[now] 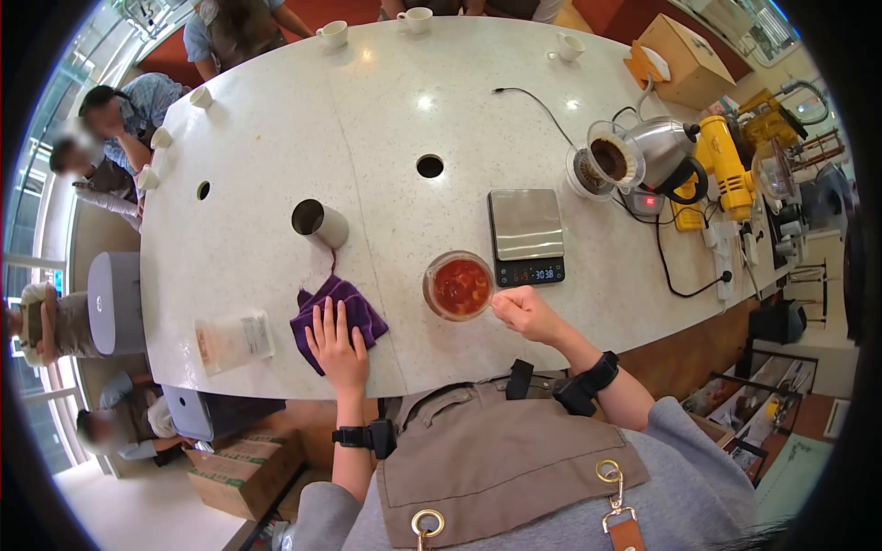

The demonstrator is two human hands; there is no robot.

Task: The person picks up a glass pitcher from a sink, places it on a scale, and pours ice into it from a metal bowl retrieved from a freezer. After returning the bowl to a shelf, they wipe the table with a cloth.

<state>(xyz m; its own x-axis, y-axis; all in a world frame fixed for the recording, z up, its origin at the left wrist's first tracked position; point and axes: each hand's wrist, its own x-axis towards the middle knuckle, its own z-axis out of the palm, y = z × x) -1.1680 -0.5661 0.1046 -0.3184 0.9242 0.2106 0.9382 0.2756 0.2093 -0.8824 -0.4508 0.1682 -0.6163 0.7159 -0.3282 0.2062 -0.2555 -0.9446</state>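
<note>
My left hand (341, 342) lies flat with fingers stretched over a crumpled purple cloth (369, 317) on the counter. My right hand (528, 313) is closed at the side of a glass coffee server (432, 298), around its handle, which the fingers hide. Reddish-brown liquid (461, 285) with a swirling surface fills part of the server. Right beside it, a digital scale (525, 230) has a bare steel plate and a lit display. Beyond the cloth stands a metal cup (322, 225), its mouth facing up. A clear plastic bag (234, 341) rests left of the cloth.
At the right stand a dripper (627, 158) with wet coffee grounds, a steel gooseneck kettle (663, 147) and a yellow grinder (724, 165), with cables trailing around. Several white cups, including one cup (415, 19), line the far and left edges. Two round holes pierce the counter (413, 211). People sit around it.
</note>
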